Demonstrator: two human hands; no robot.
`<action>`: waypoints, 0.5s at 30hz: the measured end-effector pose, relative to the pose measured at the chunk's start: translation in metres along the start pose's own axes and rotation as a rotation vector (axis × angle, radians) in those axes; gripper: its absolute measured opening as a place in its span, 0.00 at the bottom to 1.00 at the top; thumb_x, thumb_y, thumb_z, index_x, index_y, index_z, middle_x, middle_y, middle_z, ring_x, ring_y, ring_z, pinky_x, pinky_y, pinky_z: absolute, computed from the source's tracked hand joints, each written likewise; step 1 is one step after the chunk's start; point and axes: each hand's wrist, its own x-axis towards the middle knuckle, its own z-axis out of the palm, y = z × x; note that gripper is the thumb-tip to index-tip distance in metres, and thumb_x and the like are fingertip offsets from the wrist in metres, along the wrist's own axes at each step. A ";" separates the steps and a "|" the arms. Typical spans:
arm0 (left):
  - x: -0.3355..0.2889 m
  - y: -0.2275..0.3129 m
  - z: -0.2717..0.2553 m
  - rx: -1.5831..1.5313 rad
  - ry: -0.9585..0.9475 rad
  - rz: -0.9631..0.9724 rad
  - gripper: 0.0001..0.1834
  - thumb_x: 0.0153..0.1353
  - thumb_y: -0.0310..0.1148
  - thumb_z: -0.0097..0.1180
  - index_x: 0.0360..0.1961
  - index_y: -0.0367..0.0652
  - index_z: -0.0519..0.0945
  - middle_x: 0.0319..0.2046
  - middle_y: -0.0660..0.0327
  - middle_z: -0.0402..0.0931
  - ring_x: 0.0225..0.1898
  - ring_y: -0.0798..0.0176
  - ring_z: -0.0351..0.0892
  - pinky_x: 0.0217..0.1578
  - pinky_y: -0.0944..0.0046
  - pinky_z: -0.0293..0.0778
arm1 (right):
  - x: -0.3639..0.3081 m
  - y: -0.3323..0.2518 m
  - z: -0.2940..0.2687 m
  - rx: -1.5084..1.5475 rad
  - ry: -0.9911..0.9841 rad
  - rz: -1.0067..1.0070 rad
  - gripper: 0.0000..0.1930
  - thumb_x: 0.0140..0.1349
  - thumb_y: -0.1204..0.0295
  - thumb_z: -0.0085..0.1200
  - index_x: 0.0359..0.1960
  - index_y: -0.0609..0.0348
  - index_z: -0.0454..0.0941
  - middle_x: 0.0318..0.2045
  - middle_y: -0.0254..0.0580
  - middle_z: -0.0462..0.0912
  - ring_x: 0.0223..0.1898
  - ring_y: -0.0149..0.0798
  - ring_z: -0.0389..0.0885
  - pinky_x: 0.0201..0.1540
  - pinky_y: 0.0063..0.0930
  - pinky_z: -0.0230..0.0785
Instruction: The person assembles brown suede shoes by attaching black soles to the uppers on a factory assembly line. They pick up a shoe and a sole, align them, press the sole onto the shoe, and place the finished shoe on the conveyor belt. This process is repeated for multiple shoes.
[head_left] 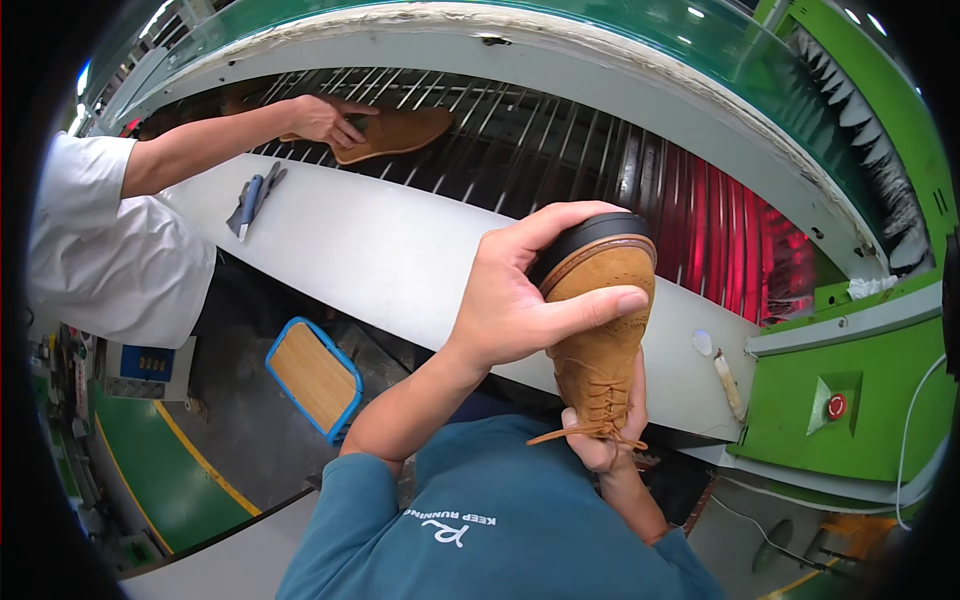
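Observation:
A tan suede lace-up shoe [595, 350] with a black sole is held up in front of me, its toe pointing away and its laces tied near me. My left hand [520, 285] grips the toe end, the thumb lying across the upper and the fingers on the sole. Around the ankle end my right hand [605, 445] is closed, beside the laces; part of it is hidden behind the shoe. Both hands are above the white ledge [400, 225] along the roller conveyor [560, 145].
At the left, a co-worker's hand [325, 120] touches another tan shoe [400, 133] on the rollers. Blue-handled tools [255, 200] lie on the ledge. A worn stick [728, 385] and a red button [836, 406] are at the right. A blue-edged stool [315, 378] stands below.

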 end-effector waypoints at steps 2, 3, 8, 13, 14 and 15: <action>-0.001 -0.006 -0.003 0.017 -0.053 0.009 0.37 0.59 0.34 0.88 0.66 0.33 0.85 0.54 0.56 0.91 0.54 0.63 0.92 0.59 0.62 0.87 | 0.002 -0.006 0.000 0.049 0.021 0.016 0.59 0.57 0.72 0.70 0.89 0.74 0.48 0.80 0.60 0.68 0.79 0.53 0.73 0.81 0.44 0.65; -0.003 -0.011 -0.007 0.022 -0.081 0.011 0.38 0.58 0.34 0.88 0.67 0.33 0.84 0.55 0.56 0.91 0.55 0.63 0.92 0.60 0.62 0.87 | 0.004 -0.010 -0.002 0.073 0.033 0.025 0.59 0.57 0.72 0.70 0.88 0.75 0.49 0.81 0.60 0.68 0.79 0.53 0.73 0.81 0.44 0.65; -0.026 -0.035 -0.013 -0.015 -0.104 -0.121 0.40 0.58 0.25 0.87 0.70 0.29 0.81 0.61 0.48 0.90 0.61 0.58 0.91 0.67 0.56 0.85 | 0.012 -0.018 -0.024 0.202 0.095 0.123 0.55 0.57 0.73 0.68 0.87 0.72 0.54 0.78 0.57 0.75 0.78 0.51 0.76 0.81 0.45 0.67; -0.029 -0.050 -0.007 0.024 -0.031 -0.065 0.33 0.60 0.20 0.83 0.66 0.28 0.85 0.57 0.47 0.92 0.58 0.56 0.94 0.63 0.55 0.89 | 0.009 -0.007 -0.041 0.334 0.104 0.239 0.54 0.54 0.75 0.64 0.87 0.68 0.57 0.78 0.54 0.73 0.80 0.56 0.73 0.84 0.53 0.64; -0.029 -0.050 -0.006 0.029 -0.033 -0.062 0.32 0.60 0.20 0.83 0.66 0.28 0.85 0.56 0.47 0.92 0.57 0.56 0.94 0.63 0.55 0.89 | 0.007 -0.005 -0.042 0.348 0.109 0.257 0.54 0.54 0.75 0.63 0.87 0.68 0.57 0.78 0.54 0.74 0.80 0.56 0.73 0.84 0.52 0.64; -0.028 -0.051 -0.005 0.035 -0.033 -0.058 0.32 0.60 0.20 0.83 0.66 0.28 0.85 0.56 0.47 0.92 0.57 0.56 0.94 0.63 0.55 0.89 | 0.006 -0.003 -0.043 0.361 0.112 0.275 0.53 0.54 0.75 0.63 0.87 0.68 0.58 0.78 0.54 0.74 0.80 0.56 0.73 0.83 0.52 0.65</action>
